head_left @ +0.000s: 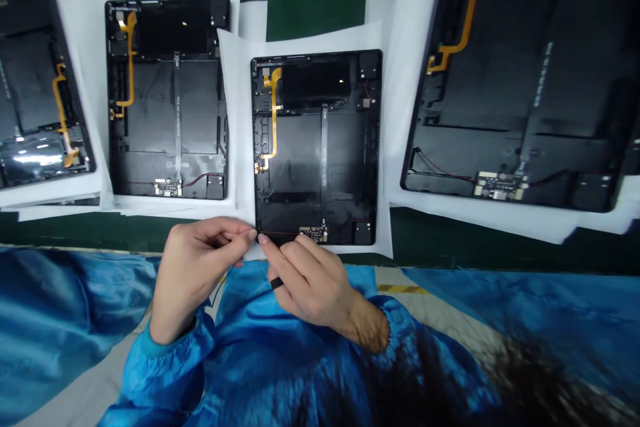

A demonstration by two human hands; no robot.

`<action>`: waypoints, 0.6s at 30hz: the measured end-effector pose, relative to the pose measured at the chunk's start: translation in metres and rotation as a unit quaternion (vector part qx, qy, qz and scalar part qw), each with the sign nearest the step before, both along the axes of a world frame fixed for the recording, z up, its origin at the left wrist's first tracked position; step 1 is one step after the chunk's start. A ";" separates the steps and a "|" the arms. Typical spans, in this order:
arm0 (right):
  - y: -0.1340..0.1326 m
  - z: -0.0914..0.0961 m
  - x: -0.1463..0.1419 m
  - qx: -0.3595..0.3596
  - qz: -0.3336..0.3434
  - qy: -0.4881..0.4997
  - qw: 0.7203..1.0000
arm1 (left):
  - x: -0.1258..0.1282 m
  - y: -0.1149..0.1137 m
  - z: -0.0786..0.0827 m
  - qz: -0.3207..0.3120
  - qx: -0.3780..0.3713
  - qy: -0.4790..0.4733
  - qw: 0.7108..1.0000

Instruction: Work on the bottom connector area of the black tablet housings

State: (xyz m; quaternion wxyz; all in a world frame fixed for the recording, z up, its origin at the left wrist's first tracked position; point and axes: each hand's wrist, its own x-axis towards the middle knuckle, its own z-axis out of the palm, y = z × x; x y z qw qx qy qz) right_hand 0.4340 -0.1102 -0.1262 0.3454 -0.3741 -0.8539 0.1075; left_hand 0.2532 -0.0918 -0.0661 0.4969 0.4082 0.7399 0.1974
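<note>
An opened black tablet chassis [317, 147] lies on white paper straight ahead, with an orange flex cable [273, 117] along its left side and a small connector board [313, 234] at its near edge. My left hand [193, 277] pinches its fingertips together at the chassis's near left corner. My right hand [313, 283] meets it there, fingers closed round a thin black tool [275, 283]. A thin red wire [280, 233] runs along the near edge by my fingertips. Both sleeves are blue.
Another open tablet chassis [167, 97] lies to the left, a third [40, 80] at the far left, and a larger-looking one [520, 73] to the right, all on white paper sheets [235, 120] over a green surface [320, 13].
</note>
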 end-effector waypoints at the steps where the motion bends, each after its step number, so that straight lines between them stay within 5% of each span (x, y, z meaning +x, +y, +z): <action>1: 0.000 0.000 0.000 0.000 0.000 0.001 1.000 | 0.000 0.000 0.000 -0.002 0.001 0.002 1.000; 18: 0.003 -0.003 -0.002 0.009 -0.025 0.001 1.000 | 0.014 0.007 0.004 0.017 -0.009 0.037 0.999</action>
